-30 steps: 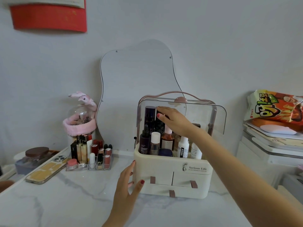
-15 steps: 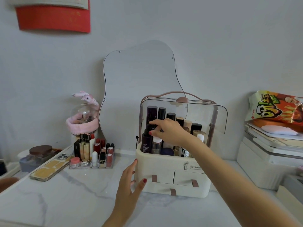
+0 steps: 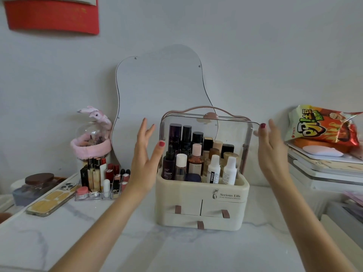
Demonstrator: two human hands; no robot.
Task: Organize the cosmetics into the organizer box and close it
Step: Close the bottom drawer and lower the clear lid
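Reaching for clear lid (image 3: 206,122) | right hand (image 3: 272,152) left bottles (image 3: 196,160), left hand (image 3: 144,158) rose | both spread wide, empty | closing comes next

A phone (image 3: 51,200) lies on the bench (image 3: 121,244) at left; a snack bag (image 3: 324,126) tops stacked trays far right; a mirror (image 3: 161,85) leans behind.

You have two bare hands raised, the left hand (image 3: 144,154) and the right hand (image 3: 272,152). One cream plastic organizer box (image 3: 202,205) carries three drawers with brown pull tabs (image 3: 200,225). One wavy-edged frameless mirror (image 3: 163,83), one yellow-cased phone (image 3: 53,200), one orange snack bag (image 3: 322,126) and one clear acrylic lipstick tray (image 3: 98,194) also stand in view.
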